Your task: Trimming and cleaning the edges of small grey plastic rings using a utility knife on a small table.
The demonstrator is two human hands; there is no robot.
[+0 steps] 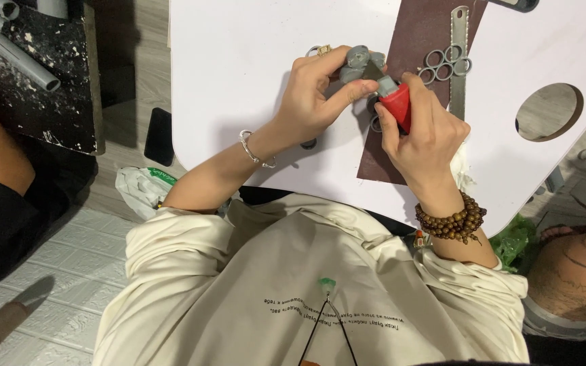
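Head view, looking straight down: left hand (306,98) grips a small grey moulded part (361,64), matte and rounded in lobes, fingers and thumb closed around it above the white tabletop (239,61). Right hand (422,132) is closed on a tool with a glossy red handle (398,105); its grey tip meets the grey part. Both hands work over the near-left edge of a dark brown abrasive sheet (415,41), flat and fine-grained, lying on the tabletop.

On the sheet's far right lies a cluster of grey rings (445,62), thin-walled and touching one another. Just right of them a flat metal strip (458,61) with a notched edge runs from far to near. A round hole (549,112) is cut through the tabletop at right.

Left wrist carries a silver bangle (256,150); right wrist carries brown wooden beads (452,218). A cream shirt (306,285) fills the near field.

Floor at left is pale embossed tile (69,264). A dark speckled board (42,88) with grey plastic pipes (15,47) sits far left
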